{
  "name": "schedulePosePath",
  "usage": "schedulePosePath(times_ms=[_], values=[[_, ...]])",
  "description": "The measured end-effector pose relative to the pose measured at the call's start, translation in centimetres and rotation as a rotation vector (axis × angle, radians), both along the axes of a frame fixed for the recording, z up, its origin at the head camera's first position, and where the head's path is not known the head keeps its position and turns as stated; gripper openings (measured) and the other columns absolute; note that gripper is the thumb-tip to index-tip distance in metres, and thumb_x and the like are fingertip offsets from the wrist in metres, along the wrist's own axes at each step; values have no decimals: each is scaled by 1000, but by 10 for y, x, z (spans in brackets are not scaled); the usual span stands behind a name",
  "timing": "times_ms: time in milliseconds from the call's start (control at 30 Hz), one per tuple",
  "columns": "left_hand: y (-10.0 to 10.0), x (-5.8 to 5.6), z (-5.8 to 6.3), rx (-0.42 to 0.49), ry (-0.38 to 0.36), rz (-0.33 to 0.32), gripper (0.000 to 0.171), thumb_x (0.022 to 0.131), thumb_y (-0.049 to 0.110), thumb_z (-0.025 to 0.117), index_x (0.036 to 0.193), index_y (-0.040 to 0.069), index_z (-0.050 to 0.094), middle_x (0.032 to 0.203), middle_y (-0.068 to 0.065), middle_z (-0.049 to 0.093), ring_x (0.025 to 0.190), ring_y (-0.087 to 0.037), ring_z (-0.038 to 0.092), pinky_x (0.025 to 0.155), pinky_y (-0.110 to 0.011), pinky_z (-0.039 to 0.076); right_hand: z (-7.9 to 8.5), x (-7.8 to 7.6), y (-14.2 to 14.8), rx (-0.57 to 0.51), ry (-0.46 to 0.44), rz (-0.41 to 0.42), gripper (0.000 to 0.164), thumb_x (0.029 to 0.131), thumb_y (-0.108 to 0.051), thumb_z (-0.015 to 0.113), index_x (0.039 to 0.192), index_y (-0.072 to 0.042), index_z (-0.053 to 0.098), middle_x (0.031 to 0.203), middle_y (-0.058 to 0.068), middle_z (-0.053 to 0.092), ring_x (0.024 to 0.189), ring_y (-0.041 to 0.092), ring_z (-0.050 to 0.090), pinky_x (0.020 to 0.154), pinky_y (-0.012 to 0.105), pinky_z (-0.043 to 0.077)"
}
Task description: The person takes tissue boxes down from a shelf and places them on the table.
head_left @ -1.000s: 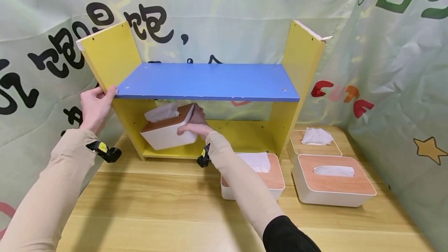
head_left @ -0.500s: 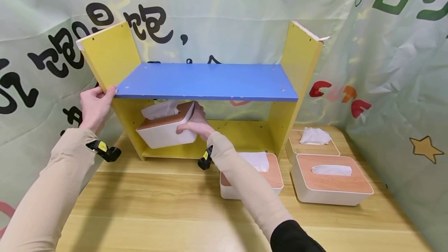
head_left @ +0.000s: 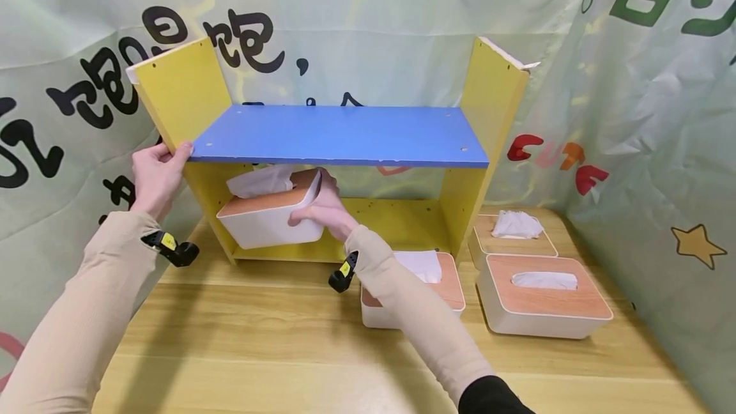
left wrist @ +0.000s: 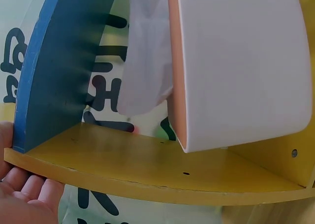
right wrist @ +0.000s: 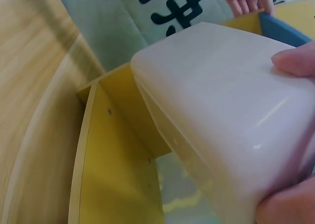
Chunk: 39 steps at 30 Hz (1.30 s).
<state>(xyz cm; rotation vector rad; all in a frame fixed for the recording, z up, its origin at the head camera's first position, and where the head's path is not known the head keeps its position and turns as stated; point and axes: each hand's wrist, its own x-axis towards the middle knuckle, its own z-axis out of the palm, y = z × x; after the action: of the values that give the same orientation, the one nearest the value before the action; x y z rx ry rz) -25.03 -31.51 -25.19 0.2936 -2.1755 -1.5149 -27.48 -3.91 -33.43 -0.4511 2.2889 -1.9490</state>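
A white tissue box (head_left: 270, 225) with a wood-look lid and a tissue sticking out is gripped at its right end by my right hand (head_left: 324, 204). The box is at the lower bay of a yellow shelf unit (head_left: 181, 98), under the blue shelf board (head_left: 345, 133), its right end slightly higher. In the left wrist view the box (left wrist: 241, 66) shows above the yellow side panel. My left hand (head_left: 158, 174) holds the left side panel's front edge at the blue board's corner, its fingers (left wrist: 32, 187) on the panel's outer side.
Another tissue box (head_left: 451, 296) stands on the wooden table (head_left: 259, 337) before the unit, partly behind my right forearm. To the right are a larger wood-lidded tissue box (head_left: 546, 302) and one behind it (head_left: 485, 229). A printed cloth (head_left: 374, 11) hangs behind.
The tissue box in my right hand has moved slightly left and come closer to level. My left hand stays on the side panel.
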Motion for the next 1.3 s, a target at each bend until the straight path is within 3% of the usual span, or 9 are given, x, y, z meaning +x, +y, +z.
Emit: schedulePosePath(times_ms=[133, 400, 667, 933, 1167, 1300], values=[[0, 0, 0, -7, -3, 9, 44, 97, 33, 64, 127, 1, 63, 60, 33, 59, 63, 8, 54, 55, -14, 38, 2, 9, 4, -26, -26, 16, 124, 55, 4, 85, 159, -15, 18, 151, 12, 33, 126, 25, 44, 109, 39, 45], [0, -1, 1, 10, 6, 1, 40, 97, 29, 64, 124, 0, 62, 59, 32, 60, 60, 8, 54, 53, -13, 38, 0, 30, 9, -56, -60, 29, 133, 55, 4, 83, 162, -16, 7, 165, 11, 18, 139, 26, 37, 115, 41, 40], [2, -2, 0, -1, 7, -6, 48, 97, 30, 63, 130, -5, 60, 60, 34, 59, 64, 10, 57, 57, -11, 41, -6, 48, 17, -87, -48, 50, 131, 54, 3, 83, 161, -18, 11, 161, 7, 28, 136, 25, 39, 113, 42, 41], [1, -2, 0, -8, 17, -1, 30, 96, 32, 65, 116, 9, 67, 60, 34, 60, 65, 11, 58, 59, -10, 42, -15, 67, 22, -92, -37, 52, 128, 53, 1, 85, 159, -24, 17, 150, 5, 36, 124, 25, 44, 106, 40, 44], [1, 0, 0, -33, -13, 4, 52, 97, 34, 63, 133, -5, 59, 58, 36, 57, 64, 12, 57, 60, -9, 43, -28, 82, 25, -120, -36, 69, 126, 54, 0, 86, 157, -28, 19, 147, 2, 36, 123, 23, 44, 103, 37, 45], [1, 0, -1, -42, -17, 8, 55, 97, 36, 63, 134, -3, 59, 59, 37, 56, 66, 13, 58, 63, -8, 44, -36, 90, 25, -133, -24, 78, 125, 55, -1, 86, 156, -30, 20, 145, 1, 36, 125, 22, 42, 104, 37, 43]])
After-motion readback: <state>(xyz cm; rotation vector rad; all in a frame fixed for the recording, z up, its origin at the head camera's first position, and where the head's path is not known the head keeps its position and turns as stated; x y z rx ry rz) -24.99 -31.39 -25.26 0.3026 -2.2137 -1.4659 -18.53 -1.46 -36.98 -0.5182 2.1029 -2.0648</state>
